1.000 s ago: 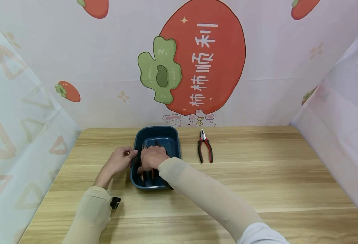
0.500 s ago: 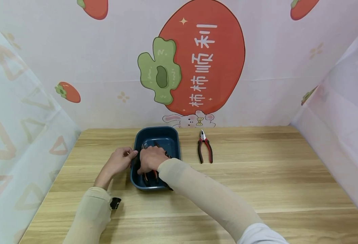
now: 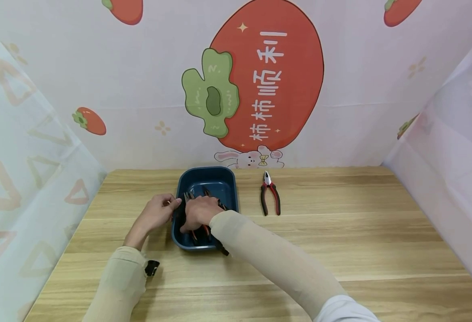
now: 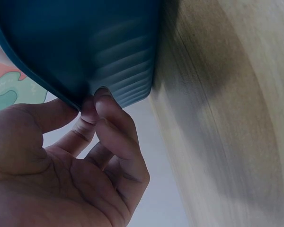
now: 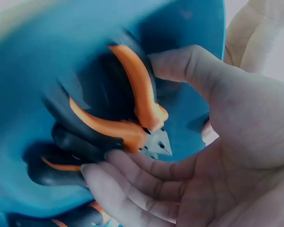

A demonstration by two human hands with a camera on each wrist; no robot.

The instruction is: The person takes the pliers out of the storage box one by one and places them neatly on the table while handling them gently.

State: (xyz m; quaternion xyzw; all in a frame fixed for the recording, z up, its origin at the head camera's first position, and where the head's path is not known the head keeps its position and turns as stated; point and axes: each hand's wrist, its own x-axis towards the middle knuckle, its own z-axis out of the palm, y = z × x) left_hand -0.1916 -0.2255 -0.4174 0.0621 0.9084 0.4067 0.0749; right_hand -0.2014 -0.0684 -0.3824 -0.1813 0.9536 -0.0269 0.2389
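A deep blue plastic box (image 3: pixel 231 181) stands on the table with several pliers inside. My left hand (image 3: pixel 157 212) pinches its left rim between thumb and fingertips, as the left wrist view shows. Inside the box, my right hand (image 3: pixel 199 209) grips pliers (image 5: pixel 144 90) with orange and black handles, thumb on one handle and fingertips along the other. Their short metal head points toward the palm. Other black and orange handles (image 5: pixel 57 170) lie beside them in the right wrist view. In the head view, the right hand hides part of the box's contents.
Combination pliers (image 3: pixel 276 201) with red and black handles lie on the wooden table (image 3: pixel 340 232), right of the box, handles toward me. A printed cloth wall (image 3: pixel 139 89) rises behind the table, and white cloth hangs at both sides.
In the box, the plier handles under my right hand have shifted slightly to the right. More of the metal tips shows beyond the fingers. The left hand stays on the rim.
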